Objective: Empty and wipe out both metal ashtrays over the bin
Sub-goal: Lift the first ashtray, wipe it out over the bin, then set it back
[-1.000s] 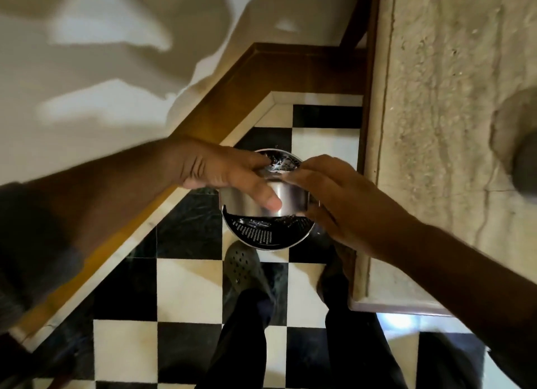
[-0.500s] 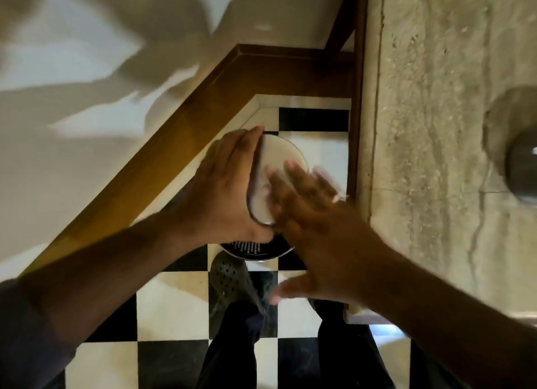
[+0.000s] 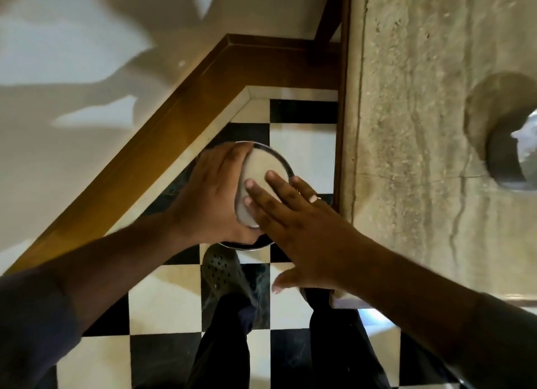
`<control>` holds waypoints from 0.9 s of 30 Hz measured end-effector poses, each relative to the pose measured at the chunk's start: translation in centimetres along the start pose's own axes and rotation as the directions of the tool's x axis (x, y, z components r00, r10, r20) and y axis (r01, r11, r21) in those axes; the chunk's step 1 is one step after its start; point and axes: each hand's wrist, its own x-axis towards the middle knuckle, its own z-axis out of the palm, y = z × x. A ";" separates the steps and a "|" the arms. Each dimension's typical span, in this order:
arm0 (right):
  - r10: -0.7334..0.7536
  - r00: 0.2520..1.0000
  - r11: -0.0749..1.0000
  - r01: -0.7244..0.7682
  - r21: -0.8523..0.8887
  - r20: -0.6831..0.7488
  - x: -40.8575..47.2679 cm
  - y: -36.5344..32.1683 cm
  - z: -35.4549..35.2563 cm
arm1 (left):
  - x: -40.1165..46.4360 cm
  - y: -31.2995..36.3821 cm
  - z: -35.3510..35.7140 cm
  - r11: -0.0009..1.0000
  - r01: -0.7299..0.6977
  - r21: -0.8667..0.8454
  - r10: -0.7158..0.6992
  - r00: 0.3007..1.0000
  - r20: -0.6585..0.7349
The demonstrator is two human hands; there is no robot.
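A metal ashtray (image 3: pixel 261 170) hangs upside down over the dark round bin (image 3: pixel 247 245), its pale flat base facing up. My left hand (image 3: pixel 215 196) grips its left side, with the thumb under the near edge. Lying flat with its fingers spread, my right hand (image 3: pixel 305 234) touches the base with its fingertips and holds nothing. The ashtray's inside is hidden. A second metal ashtray (image 3: pixel 508 161) sits on the stone counter (image 3: pixel 406 156) at the far right, partly cut off by the frame edge.
The bin stands on a black-and-white checkered floor (image 3: pixel 162 301) in a corner, with a wooden skirting board (image 3: pixel 180 109) to the left and the counter's edge to the right. My shoe (image 3: pixel 223 272) and dark trouser legs are just below the bin.
The ashtray was turned from on its side, ash showing, to fully upside down. My right hand let go of it and now rests flat on its base.
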 end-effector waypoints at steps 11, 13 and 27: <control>0.413 0.876 0.732 -0.156 0.663 -0.249 1.2 1.6 -0.8 | -1.2 0.9 -1.9 0.564 0.444 -0.697 -0.462 0.868 0.179; 0.597 0.789 0.511 -0.231 0.828 -0.149 1.1 1.6 -1.8 | -1.2 1.5 -2.7 0.379 0.442 -0.813 -0.554 0.812 0.183; 0.858 0.386 -0.362 -0.011 0.932 0.338 -5.7 3.9 -4.8 | 4.3 12.2 -7.5 0.373 0.453 -0.810 -0.533 0.819 0.212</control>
